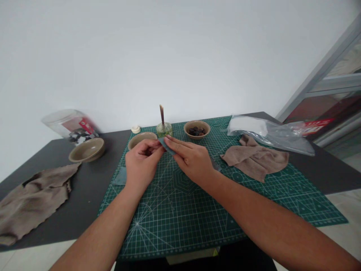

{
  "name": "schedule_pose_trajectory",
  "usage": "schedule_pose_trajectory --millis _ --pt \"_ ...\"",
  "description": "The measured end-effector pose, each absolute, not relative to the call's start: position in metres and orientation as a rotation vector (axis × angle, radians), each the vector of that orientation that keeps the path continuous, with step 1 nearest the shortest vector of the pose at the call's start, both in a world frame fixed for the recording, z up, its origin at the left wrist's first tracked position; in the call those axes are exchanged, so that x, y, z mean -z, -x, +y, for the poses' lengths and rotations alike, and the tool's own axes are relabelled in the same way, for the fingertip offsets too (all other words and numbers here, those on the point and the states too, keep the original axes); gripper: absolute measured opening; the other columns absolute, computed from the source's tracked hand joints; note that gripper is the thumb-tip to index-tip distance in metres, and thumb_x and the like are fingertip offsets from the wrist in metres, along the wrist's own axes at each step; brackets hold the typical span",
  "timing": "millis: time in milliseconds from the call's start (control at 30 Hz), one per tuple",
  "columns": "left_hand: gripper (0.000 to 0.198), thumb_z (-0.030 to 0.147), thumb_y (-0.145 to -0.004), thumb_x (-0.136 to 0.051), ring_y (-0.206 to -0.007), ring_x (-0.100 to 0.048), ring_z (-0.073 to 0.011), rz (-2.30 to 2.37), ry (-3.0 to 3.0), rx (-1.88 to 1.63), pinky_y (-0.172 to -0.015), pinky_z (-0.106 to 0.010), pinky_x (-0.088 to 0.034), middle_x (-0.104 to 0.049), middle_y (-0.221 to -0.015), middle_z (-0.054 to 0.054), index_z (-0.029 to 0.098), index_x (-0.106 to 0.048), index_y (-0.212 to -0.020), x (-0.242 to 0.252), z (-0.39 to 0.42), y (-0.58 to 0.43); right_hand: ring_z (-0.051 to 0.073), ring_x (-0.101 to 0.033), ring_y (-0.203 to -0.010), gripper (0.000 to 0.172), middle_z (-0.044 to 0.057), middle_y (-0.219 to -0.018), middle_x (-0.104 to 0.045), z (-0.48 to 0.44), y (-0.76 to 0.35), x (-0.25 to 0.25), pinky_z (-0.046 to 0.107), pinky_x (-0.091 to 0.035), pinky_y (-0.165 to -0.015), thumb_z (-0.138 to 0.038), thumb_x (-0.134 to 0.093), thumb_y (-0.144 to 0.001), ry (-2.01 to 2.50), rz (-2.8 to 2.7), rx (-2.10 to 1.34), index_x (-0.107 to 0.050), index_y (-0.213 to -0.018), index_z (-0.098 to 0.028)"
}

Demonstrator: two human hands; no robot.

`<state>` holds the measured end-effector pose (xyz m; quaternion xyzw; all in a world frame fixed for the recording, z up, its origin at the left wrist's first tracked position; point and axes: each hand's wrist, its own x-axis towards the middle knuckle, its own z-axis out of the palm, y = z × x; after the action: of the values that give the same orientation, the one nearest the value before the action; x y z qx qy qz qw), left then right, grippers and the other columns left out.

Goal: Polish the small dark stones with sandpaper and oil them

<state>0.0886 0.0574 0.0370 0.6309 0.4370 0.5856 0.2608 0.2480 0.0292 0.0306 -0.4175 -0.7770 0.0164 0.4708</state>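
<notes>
Both my hands meet above the green cutting mat. My left hand is curled, its fingertips pinched on something small that I cannot make out. My right hand holds a small blue-grey sheet between its fingers, pressed against the left fingertips. Just behind them stand an empty tan bowl, a small glass jar with a brown stick standing in it, and a tan bowl with dark pieces inside.
A brown cloth lies on the mat's right, a clear plastic bag behind it. On the dark table at left are another brown cloth, a tan bowl, a tipped clear jar and a blue-grey scrap.
</notes>
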Motion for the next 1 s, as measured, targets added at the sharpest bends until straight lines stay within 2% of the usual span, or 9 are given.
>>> schedule_pose_trajectory --millis 133,267,600,800,900,1000 --pt "0.01 0.024 -0.069 -0.078 -0.06 -0.062 -0.0107 1.163 -1.689 -1.61 -0.059 -0.023 -0.052 -0.069 -0.068 0.002 0.019 -0.073 -0.076 -0.036 0.058 -0.089 0.014 -0.063 -0.12 0.042 0.0 -0.135 -0.061 0.029 -0.249 -0.03 0.027 -0.051 -0.103 -0.011 -0.051 -0.093 1.031 -1.919 0.009 -0.062 -0.13 -0.025" --pt "0.009 0.024 -0.071 -0.078 -0.062 -0.061 -0.0109 1.165 -1.741 -1.586 -0.059 -0.023 -0.051 -0.069 -0.069 0.002 0.019 -0.072 -0.075 -0.036 0.058 -0.087 0.014 -0.063 -0.12 0.039 0.002 -0.134 -0.062 0.03 -0.25 -0.03 0.027 -0.051 -0.104 -0.011 -0.049 -0.094 0.984 -1.919 0.055 -0.062 -0.13 -0.02" --pt "0.007 0.024 -0.074 -0.077 -0.059 -0.059 -0.0094 1.197 -1.873 -1.61 -0.058 -0.022 -0.048 -0.068 -0.069 0.003 0.019 -0.072 -0.075 -0.033 0.06 -0.083 0.015 -0.062 -0.121 0.044 -0.002 -0.135 -0.061 0.031 -0.249 -0.032 0.029 -0.049 -0.106 -0.009 -0.053 -0.091 1.054 -1.949 -0.039 -0.063 -0.129 -0.028" --pt "0.014 0.022 -0.072 -0.079 -0.067 -0.066 -0.0118 0.99 -1.667 -1.643 -0.065 -0.026 -0.054 -0.072 -0.082 0.0 0.02 -0.072 -0.085 -0.034 0.063 -0.087 0.02 -0.068 -0.112 0.036 -0.001 -0.121 -0.071 0.041 -0.254 -0.031 0.034 -0.055 -0.097 -0.012 -0.059 -0.089 1.229 -1.756 -0.123 -0.071 -0.118 -0.028" --pt "0.016 0.02 -0.072 -0.079 -0.075 -0.068 -0.0122 0.873 -1.69 -1.642 -0.07 -0.026 -0.055 -0.072 -0.088 -0.001 0.02 -0.069 -0.084 -0.033 0.065 -0.087 0.019 -0.073 -0.096 0.032 0.0 -0.11 -0.075 0.041 -0.256 -0.031 0.031 -0.057 -0.089 -0.016 -0.06 -0.088 1.239 -1.62 -0.182 -0.072 -0.116 -0.026" --pt "0.021 0.019 -0.075 -0.077 -0.07 -0.067 -0.0116 0.846 -1.705 -1.637 -0.066 -0.025 -0.055 -0.07 -0.082 0.001 0.022 -0.069 -0.093 -0.033 0.066 -0.087 0.015 -0.073 -0.079 0.03 0.001 -0.097 -0.078 0.039 -0.254 -0.032 0.026 -0.056 -0.078 -0.021 -0.058 -0.09 1.223 -1.521 -0.265 -0.073 -0.115 -0.023"
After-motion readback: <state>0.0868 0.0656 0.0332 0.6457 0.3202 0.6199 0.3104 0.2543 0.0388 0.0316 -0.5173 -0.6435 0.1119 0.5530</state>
